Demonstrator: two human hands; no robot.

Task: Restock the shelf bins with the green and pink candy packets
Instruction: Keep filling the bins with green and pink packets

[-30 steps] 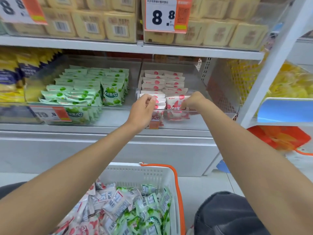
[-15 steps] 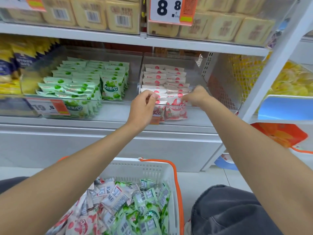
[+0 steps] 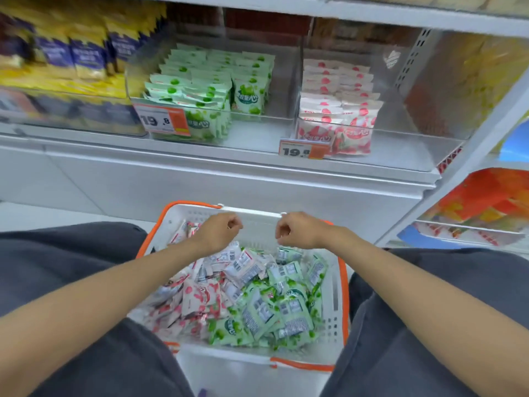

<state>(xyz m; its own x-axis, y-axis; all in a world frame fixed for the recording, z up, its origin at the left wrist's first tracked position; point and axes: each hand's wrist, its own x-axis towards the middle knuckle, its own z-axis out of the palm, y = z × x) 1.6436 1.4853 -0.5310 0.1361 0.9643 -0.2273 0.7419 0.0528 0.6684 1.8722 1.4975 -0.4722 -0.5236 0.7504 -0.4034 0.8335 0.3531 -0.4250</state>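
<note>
Both hands hang over the basket (image 3: 332, 296). My left hand (image 3: 220, 232) and right hand (image 3: 297, 230) have fingers loosely curled and hold nothing. Pink packets (image 3: 197, 296) lie jumbled at 9 o'clock in it, green packets (image 3: 274, 310) at 3, long sides pointing every way. I would pick a few pink ones and stand them up, fronts facing me, for the pink bin (image 3: 406, 138) at 1 o'clock.

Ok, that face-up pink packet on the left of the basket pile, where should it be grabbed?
Pinch the pink packet by its far edge, coming straight down from above with the left hand, which hovers on that side. It lies flat and face up on the pile in the basket, neighbours crowding its sides, so an edge pinch likely beats a scoop.
</note>
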